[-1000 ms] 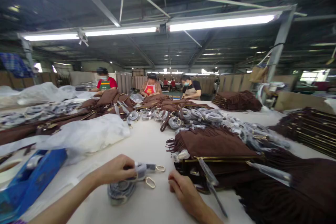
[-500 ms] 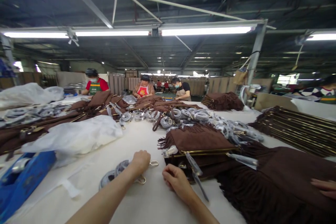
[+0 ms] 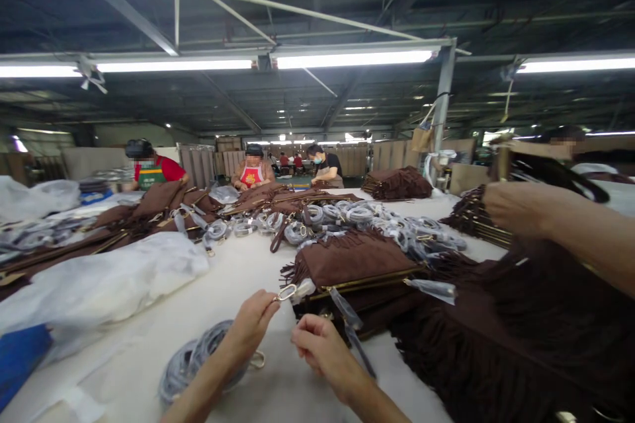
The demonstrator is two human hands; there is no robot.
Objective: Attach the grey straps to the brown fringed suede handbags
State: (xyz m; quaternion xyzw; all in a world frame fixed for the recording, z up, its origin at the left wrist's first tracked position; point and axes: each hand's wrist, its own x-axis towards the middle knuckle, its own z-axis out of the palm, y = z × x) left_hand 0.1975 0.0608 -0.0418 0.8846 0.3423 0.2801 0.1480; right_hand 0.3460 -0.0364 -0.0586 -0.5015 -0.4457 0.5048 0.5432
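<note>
My left hand (image 3: 254, 320) pinches a gold metal clasp (image 3: 287, 292) that points toward the brown bags. Beneath my left forearm lies a coiled strap in clear grey wrapping (image 3: 186, 360), with another gold ring (image 3: 258, 359) at its right side. My right hand (image 3: 320, 347) is closed, thumb against fingers, just left of the stacked brown fringed bags (image 3: 360, 261); whatever it may hold is hidden. The bags have gold zippers and plastic-wrapped pulls (image 3: 344, 307). The two hands are close together but apart.
Across the white table (image 3: 248, 258) lie wrapped strap coils (image 3: 364, 213), a plastic sheet (image 3: 114, 271) and a blue object (image 3: 22, 357) at left. At right another person's arm (image 3: 546, 211) lifts a dark item over fringed bags. Several people work beyond.
The view has turned right. My left hand has raised the clasp off the table. On the right, the other person's hand has risen from the brown bag.
</note>
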